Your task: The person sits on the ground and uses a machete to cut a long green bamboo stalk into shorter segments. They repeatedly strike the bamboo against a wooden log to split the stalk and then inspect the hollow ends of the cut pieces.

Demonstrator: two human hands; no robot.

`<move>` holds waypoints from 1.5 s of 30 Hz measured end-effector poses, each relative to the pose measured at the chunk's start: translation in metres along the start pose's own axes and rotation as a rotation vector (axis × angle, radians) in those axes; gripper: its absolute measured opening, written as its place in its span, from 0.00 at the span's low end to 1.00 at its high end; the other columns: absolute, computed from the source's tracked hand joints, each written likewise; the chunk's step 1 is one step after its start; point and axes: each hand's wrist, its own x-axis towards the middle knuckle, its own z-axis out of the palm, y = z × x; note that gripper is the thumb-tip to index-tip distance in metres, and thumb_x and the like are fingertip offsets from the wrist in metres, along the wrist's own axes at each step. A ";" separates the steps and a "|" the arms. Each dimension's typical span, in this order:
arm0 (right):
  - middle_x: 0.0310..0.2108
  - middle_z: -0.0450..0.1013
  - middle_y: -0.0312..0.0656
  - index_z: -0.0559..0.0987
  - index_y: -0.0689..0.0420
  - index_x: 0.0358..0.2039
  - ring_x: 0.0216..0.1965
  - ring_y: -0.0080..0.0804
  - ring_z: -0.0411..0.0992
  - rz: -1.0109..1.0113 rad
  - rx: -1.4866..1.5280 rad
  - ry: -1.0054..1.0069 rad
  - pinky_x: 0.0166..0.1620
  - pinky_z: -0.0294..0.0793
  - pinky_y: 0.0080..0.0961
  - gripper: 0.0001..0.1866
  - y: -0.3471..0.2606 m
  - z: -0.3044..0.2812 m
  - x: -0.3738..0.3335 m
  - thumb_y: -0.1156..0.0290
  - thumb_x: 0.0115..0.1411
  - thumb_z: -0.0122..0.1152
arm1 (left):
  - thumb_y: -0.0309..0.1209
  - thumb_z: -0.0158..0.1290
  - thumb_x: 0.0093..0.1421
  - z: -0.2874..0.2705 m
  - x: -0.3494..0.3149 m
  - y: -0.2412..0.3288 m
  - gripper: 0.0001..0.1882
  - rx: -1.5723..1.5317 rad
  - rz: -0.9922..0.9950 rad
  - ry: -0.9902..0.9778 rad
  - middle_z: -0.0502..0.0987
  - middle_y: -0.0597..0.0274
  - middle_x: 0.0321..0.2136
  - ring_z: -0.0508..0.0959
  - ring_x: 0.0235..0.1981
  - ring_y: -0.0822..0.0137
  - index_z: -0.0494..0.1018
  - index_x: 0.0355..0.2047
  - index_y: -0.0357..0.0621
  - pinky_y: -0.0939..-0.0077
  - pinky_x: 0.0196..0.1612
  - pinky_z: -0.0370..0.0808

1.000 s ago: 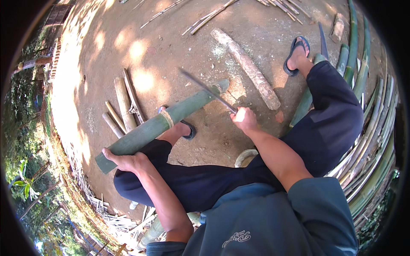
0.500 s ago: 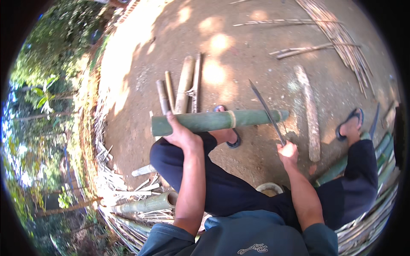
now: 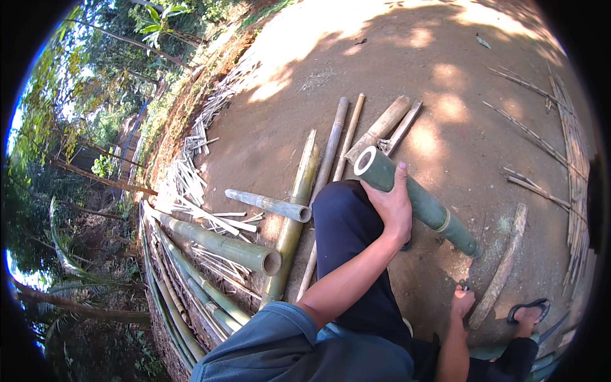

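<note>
A thick green bamboo section [image 3: 421, 202] slants down to the right in front of my raised knee, its pale, hollow cut end turned up toward the upper left. My left hand [image 3: 393, 207] grips it near that upper end, thumb along the top. Lower right, my right hand [image 3: 463, 303] is closed around the handle of a machete [image 3: 466, 284]. Its blade is foreshortened and hard to make out, close below the bamboo's narrower far end. I cannot tell whether blade and bamboo touch.
A rough log [image 3: 503, 267] lies on the dirt right of my right hand, near my sandalled foot [image 3: 529, 313]. Bamboo poles [image 3: 296, 216], a hollow tube [image 3: 223, 244] and split pale strips [image 3: 184, 181] lie at left. Bundled thin sticks [image 3: 571, 159] lie far right.
The view has swung left. The bamboo has gone from nearly level to slanting down rightward, showing its hollow end. The machete has moved off from across the bamboo to below its far end.
</note>
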 end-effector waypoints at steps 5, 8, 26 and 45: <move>0.34 0.79 0.62 0.83 0.69 0.32 0.40 0.60 0.78 -0.096 -0.016 0.012 0.42 0.77 0.50 0.22 0.015 0.010 0.004 0.57 0.55 0.67 | 0.40 0.66 0.60 0.002 0.000 0.003 0.35 -0.068 -0.069 -0.042 0.71 0.53 0.48 0.72 0.49 0.63 0.60 0.57 0.36 0.67 0.55 0.68; 0.33 0.79 0.63 0.82 0.71 0.31 0.40 0.60 0.79 -0.204 0.005 0.027 0.42 0.77 0.50 0.23 0.010 0.015 0.010 0.57 0.56 0.67 | 0.40 0.66 0.60 0.001 -0.002 0.001 0.34 -0.041 -0.046 -0.093 0.71 0.53 0.47 0.73 0.48 0.63 0.61 0.56 0.36 0.66 0.54 0.69; 0.27 0.78 0.61 0.82 0.67 0.28 0.34 0.63 0.78 -0.148 -0.012 -0.005 0.39 0.74 0.55 0.18 0.019 0.014 0.004 0.60 0.51 0.64 | 0.48 0.59 0.58 -0.011 -0.005 -0.017 0.28 -0.325 -0.179 -0.267 0.75 0.56 0.37 0.76 0.37 0.64 0.68 0.47 0.37 0.67 0.43 0.74; 0.38 0.80 0.57 0.84 0.58 0.37 0.44 0.56 0.78 0.075 0.137 -0.227 0.49 0.78 0.46 0.21 0.016 -0.024 -0.006 0.53 0.53 0.68 | 0.88 0.37 0.40 -0.028 0.027 -0.025 0.57 -0.719 -0.270 -1.055 0.74 0.57 0.31 0.74 0.39 0.58 0.73 0.41 0.44 0.54 0.55 0.67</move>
